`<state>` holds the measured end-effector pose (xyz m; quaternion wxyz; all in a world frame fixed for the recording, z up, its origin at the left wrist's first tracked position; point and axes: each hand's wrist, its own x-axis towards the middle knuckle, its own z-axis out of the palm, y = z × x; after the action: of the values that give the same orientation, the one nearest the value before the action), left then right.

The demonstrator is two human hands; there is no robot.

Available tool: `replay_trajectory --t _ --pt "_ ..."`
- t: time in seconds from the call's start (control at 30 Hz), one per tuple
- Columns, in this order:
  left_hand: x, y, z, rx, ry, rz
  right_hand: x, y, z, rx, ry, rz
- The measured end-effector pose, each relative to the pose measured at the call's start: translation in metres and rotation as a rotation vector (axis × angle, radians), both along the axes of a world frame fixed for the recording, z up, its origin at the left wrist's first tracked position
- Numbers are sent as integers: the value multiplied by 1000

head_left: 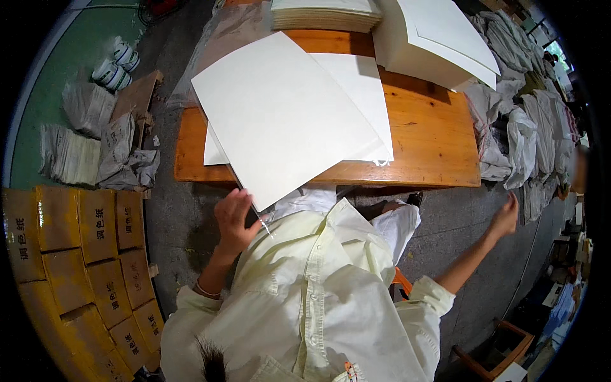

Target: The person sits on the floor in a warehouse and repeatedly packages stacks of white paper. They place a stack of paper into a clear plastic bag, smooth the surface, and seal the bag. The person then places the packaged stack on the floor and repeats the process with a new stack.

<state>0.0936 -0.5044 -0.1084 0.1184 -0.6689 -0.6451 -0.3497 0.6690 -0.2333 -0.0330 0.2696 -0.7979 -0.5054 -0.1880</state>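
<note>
My left hand point(234, 221) grips the near corner of a large white sheet or thin pad of paper point(286, 114), with the thumb and fingers at its edge. Clear plastic film shows along the pad's left edge and at its right corner, like a sleeve around it. The pad lies at an angle over another white sheet point(363, 95) on the wooden table, and its near corner juts past the table edge towards my lap. Out to the right, away from the table, my right hand point(505, 219) holds nothing that I can see; its fingers point upward.
The orange-brown wooden table point(439, 146) bears a stack of paper point(326, 18) and a tall white pile point(426, 48) at the back. Clear plastic bags point(232, 32) lie at its far left. Cardboard boxes point(98, 274) stand at left, grey sacks point(541, 127) at right, a wooden stool point(493, 356) lower right.
</note>
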Motion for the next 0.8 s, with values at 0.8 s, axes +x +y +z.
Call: replay_trajectory --t 0.8 --pt "-5 50 86 423 -445 -206 -273 -31 20 -466 114 1522"
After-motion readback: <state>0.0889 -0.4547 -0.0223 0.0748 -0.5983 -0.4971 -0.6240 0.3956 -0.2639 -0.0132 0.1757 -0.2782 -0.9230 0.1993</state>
